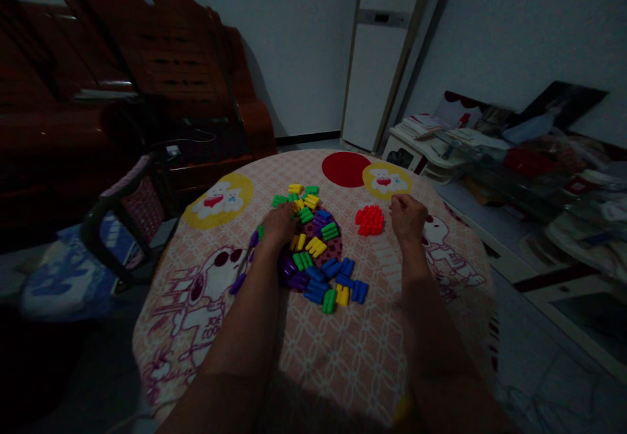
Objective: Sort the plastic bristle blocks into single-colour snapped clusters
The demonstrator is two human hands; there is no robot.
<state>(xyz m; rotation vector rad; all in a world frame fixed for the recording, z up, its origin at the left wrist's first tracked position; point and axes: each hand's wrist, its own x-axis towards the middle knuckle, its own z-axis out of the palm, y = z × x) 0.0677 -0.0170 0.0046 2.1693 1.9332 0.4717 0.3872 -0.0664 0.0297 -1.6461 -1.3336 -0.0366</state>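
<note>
A heap of small plastic blocks (318, 251) in green, yellow, blue and purple lies in the middle of a round table (313, 356) with a cartoon-dog cloth. A separate cluster of red blocks (369, 220) sits to its right. My left hand (280, 224) rests on the left side of the heap, fingers curled down among the blocks; what they grip is hidden. My right hand (406, 217) is closed in a loose fist just right of the red cluster, with its contents hidden.
A dark wooden sofa (122, 94) stands behind the table at the left, with a small chair (132, 218) beside the table. A white door (382, 62) is at the back. A cluttered low glass table (539, 166) fills the right side. The room is dim.
</note>
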